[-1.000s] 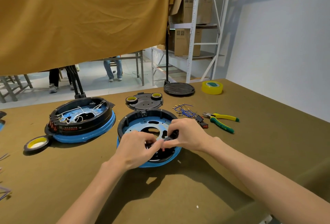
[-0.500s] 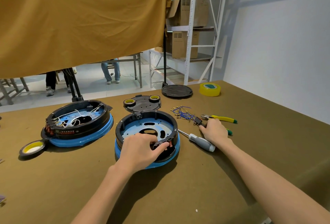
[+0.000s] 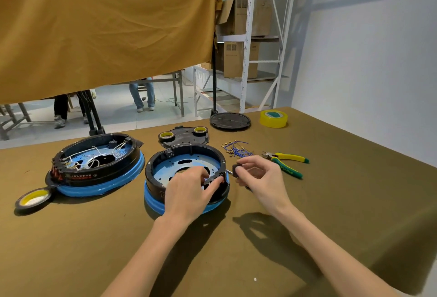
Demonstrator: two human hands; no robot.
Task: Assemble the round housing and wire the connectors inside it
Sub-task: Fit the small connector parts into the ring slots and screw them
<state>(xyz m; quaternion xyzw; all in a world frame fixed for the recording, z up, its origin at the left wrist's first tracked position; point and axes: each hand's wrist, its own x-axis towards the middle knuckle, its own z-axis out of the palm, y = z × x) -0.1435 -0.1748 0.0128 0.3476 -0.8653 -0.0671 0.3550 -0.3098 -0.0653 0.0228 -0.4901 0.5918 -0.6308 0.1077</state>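
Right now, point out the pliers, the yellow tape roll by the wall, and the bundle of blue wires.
pliers (image 3: pixel 287 163), head view, on the green and yellow handles.
yellow tape roll (image 3: pixel 273 119), head view, on its outer side.
blue wires (image 3: pixel 237 149), head view, middle of the bundle.

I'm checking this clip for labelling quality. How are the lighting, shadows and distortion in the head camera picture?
Head view: even, bright light with no glare on the table; both arms cast dark shadows on it toward the camera; the shelf rack leans and bows from the wide-angle lens; the right hand and the small dark part it pinches look slightly soft; the left hand on the housing is sharp.
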